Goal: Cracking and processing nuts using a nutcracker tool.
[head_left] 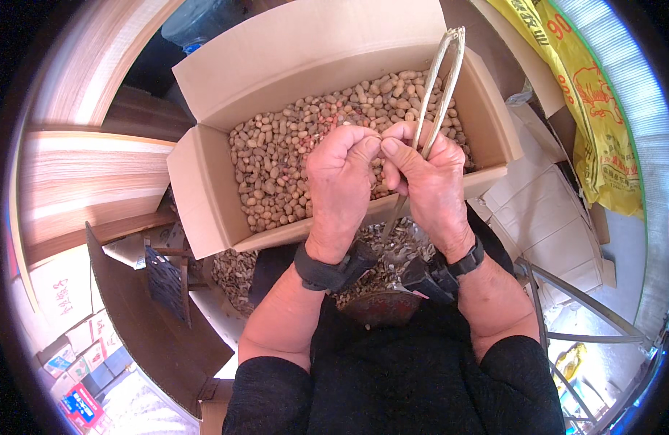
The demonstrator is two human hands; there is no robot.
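Observation:
Over a cardboard box (320, 54) full of unshelled peanuts (273, 148), my two hands meet at the fingertips. My left hand (340, 177) is closed, thumb and forefinger pinched together; whatever lies between them is too small to make out. My right hand (432, 177) is closed around a pair of tongs (450, 80), a long pale strip folded double. Its bend rises above the hand, and its lower end comes out below the palm. The right thumb and forefinger also pinch close against the left fingertips. Some reddish shelled kernels (333, 112) lie among the peanuts.
Broken shells (396, 246) fill a container below the box, between my knees. A yellow printed sack (610, 123) stands at the right, above a metal frame (588, 304). Left are wooden panels (95, 174) and a curved brown cardboard sheet (146, 326).

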